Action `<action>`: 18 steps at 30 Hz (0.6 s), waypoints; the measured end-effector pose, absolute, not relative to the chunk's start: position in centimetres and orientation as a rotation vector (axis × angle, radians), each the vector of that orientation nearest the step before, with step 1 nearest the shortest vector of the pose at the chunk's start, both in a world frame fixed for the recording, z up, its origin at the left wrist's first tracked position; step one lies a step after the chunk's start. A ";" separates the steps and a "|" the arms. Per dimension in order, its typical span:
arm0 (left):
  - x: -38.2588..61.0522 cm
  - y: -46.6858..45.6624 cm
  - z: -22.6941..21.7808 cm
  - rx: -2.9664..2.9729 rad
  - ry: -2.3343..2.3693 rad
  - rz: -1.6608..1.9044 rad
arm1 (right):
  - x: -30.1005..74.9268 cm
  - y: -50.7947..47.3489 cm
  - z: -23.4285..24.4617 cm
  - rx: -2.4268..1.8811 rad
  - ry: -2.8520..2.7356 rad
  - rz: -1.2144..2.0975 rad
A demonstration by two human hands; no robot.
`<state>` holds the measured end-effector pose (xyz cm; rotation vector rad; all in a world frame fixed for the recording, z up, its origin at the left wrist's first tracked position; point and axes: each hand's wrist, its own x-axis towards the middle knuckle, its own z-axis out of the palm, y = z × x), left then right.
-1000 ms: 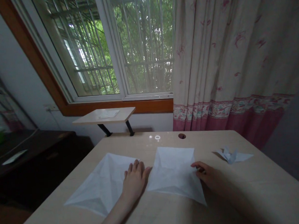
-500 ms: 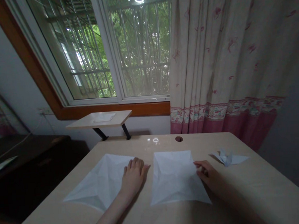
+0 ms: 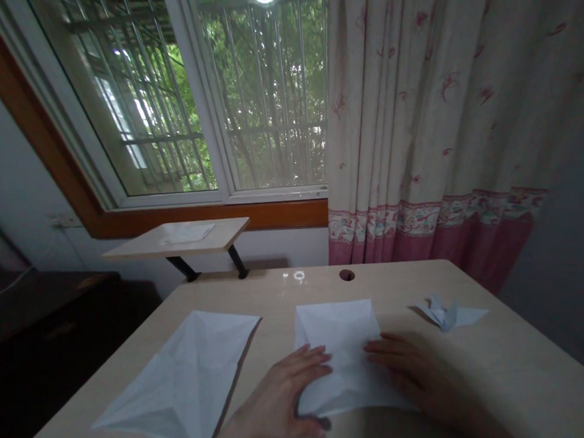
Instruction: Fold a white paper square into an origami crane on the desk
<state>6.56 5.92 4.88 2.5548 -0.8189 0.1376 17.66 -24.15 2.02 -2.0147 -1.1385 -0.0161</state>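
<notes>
A creased white sheet of paper (image 3: 337, 329) lies on the desk in front of me. Over its left edge rests my left hand (image 3: 294, 395), fingers stretched out and thumb apart. From the other side my right hand (image 3: 402, 368) reaches over the sheet's right part, its fingers extended and laid across the paper. Both hands cover parts of its side edges. Further left lies a second creased white sheet (image 3: 193, 379), touched by neither hand. To the right stands a folded paper crane (image 3: 446, 313).
The pale desk (image 3: 272, 294) has a round cable hole (image 3: 346, 275) near its back edge. At the back left a small raised shelf (image 3: 223, 234) holds a white paper (image 3: 190, 233). A dark cabinet (image 3: 69, 315) stands at left; a floral curtain (image 3: 416, 137) hangs behind.
My left hand has left the left sheet and come right and nearer onto the middle sheet. The right hand has opened from a pinch at the edge. The left sheet appears shifted left and nearer.
</notes>
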 end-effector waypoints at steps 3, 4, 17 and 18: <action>6.6 6.2 4.7 2.560 -0.821 0.039 | 17.9 -24.2 2.1 -2.082 -1.200 0.011; 6.7 6.2 4.7 2.560 -0.821 0.019 | 17.9 -24.2 2.2 -2.084 -1.222 0.014; 7.0 6.1 4.7 2.582 -0.810 -0.212 | 18.7 -24.0 1.2 -2.244 -1.409 0.288; 7.0 6.1 4.7 2.592 -0.807 -0.218 | 18.7 -23.9 1.1 -2.264 -1.414 0.295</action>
